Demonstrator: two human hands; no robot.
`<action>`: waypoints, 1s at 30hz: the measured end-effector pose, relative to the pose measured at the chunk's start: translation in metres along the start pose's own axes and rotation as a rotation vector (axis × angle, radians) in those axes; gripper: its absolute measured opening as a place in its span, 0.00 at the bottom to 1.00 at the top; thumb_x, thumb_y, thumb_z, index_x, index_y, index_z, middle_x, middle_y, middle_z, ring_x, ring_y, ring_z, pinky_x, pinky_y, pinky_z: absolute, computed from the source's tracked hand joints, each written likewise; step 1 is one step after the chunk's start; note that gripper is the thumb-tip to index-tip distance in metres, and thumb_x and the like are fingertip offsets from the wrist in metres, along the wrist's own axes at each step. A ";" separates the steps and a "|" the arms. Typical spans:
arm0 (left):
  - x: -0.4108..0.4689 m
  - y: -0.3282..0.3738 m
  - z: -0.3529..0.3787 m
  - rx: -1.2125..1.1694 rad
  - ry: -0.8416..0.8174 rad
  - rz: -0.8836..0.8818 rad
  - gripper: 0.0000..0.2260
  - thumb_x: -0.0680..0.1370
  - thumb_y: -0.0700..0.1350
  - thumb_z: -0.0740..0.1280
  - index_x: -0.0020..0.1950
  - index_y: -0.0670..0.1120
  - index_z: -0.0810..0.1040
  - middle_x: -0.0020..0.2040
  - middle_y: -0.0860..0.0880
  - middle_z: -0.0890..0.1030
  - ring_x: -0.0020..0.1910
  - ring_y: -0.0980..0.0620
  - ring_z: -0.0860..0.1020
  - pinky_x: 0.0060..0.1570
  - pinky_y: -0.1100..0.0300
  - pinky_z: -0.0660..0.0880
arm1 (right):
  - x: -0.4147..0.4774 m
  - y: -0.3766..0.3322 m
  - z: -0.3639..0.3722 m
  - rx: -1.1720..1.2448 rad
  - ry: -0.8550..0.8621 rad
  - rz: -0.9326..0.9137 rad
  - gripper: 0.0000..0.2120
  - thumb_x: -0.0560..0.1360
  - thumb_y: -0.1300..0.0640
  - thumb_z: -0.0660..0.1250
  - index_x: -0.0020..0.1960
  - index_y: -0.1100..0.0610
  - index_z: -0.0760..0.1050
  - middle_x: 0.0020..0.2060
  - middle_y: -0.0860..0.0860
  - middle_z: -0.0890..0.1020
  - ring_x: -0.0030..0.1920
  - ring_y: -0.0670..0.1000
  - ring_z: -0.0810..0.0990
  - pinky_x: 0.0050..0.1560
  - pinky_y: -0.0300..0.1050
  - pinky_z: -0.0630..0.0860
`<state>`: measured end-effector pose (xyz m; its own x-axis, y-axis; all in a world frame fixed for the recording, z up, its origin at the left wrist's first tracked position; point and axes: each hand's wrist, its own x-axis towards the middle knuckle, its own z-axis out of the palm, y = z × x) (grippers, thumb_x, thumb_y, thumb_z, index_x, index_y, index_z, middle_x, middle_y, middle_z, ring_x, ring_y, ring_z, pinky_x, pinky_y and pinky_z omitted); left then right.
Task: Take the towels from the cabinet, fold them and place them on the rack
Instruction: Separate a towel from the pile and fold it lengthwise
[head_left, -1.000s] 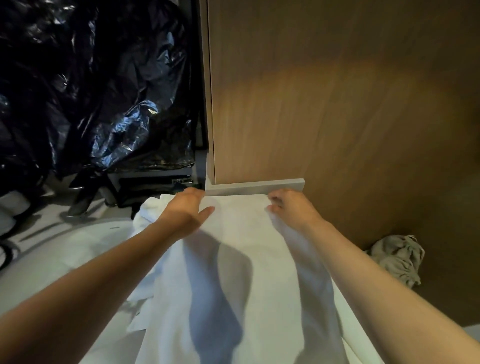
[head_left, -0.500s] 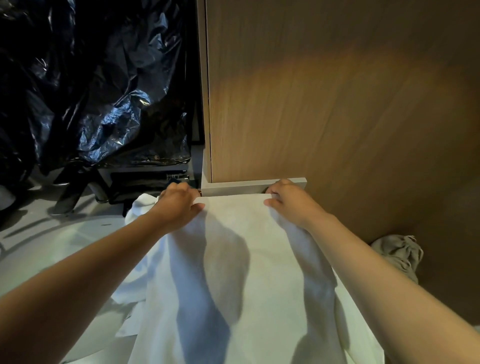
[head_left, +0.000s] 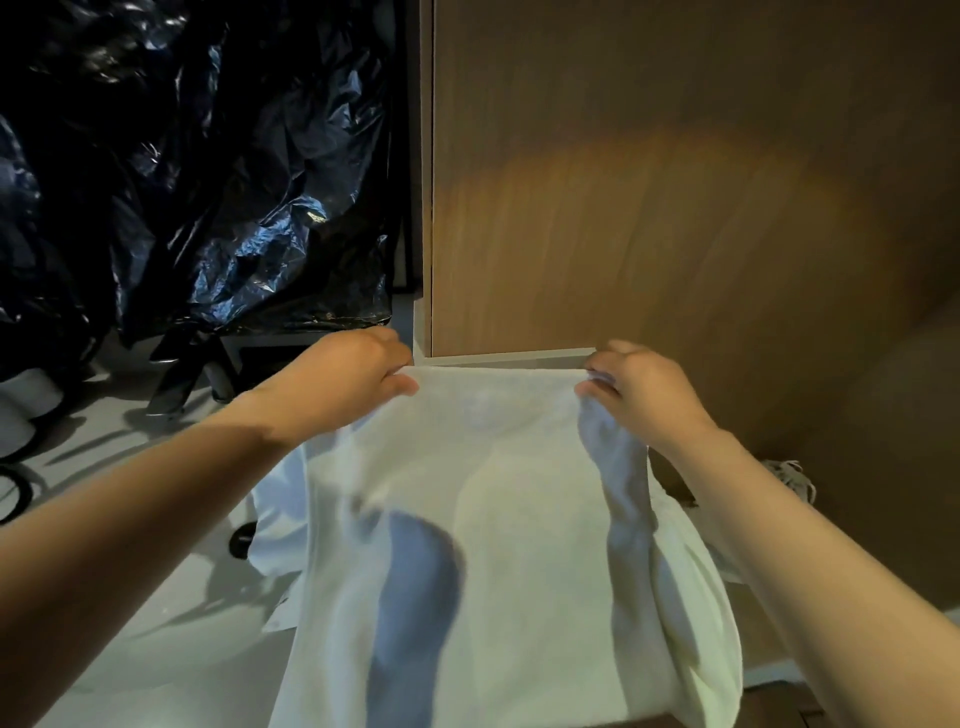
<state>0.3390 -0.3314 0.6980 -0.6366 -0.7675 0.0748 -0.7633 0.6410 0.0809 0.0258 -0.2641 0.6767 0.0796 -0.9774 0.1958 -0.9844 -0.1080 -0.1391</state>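
Head view. Q: where is the thin white cloth towel?
R: Top edge pulled taut, just before the brown wooden panel. Left hand pinches one top corner, right hand the other; the right-side grip is blurred, probably a pinch too.

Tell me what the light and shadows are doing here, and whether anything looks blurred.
Head view: a warm glow lands on the wooden panel; head view: dark arm shadows cross the white towel; head view: glints of glare on the black plastic; head view: the right hand looks slightly smeared by motion.
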 end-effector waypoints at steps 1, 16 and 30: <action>-0.006 0.004 -0.006 0.019 0.015 0.027 0.13 0.80 0.54 0.63 0.47 0.45 0.76 0.45 0.50 0.71 0.42 0.48 0.73 0.40 0.56 0.65 | -0.007 -0.001 -0.005 0.001 0.027 0.013 0.09 0.79 0.52 0.67 0.51 0.56 0.80 0.45 0.52 0.78 0.46 0.55 0.78 0.48 0.53 0.78; -0.139 0.065 0.032 0.077 -0.050 0.180 0.12 0.79 0.53 0.64 0.61 0.52 0.74 0.57 0.52 0.74 0.53 0.51 0.75 0.48 0.55 0.73 | -0.163 -0.028 0.012 0.087 0.165 -0.025 0.10 0.74 0.60 0.73 0.54 0.53 0.84 0.46 0.48 0.82 0.46 0.50 0.80 0.42 0.46 0.79; -0.209 0.095 0.122 -0.049 0.006 -0.036 0.10 0.67 0.37 0.77 0.46 0.43 0.82 0.41 0.45 0.79 0.40 0.41 0.78 0.34 0.53 0.77 | -0.232 -0.029 0.103 0.181 -0.043 0.035 0.09 0.76 0.51 0.70 0.55 0.49 0.83 0.53 0.45 0.83 0.51 0.47 0.81 0.54 0.37 0.72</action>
<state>0.3864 -0.1110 0.5684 -0.6084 -0.7899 0.0769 -0.7790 0.6129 0.1324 0.0524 -0.0532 0.5359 0.0568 -0.9876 0.1464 -0.9426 -0.1014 -0.3183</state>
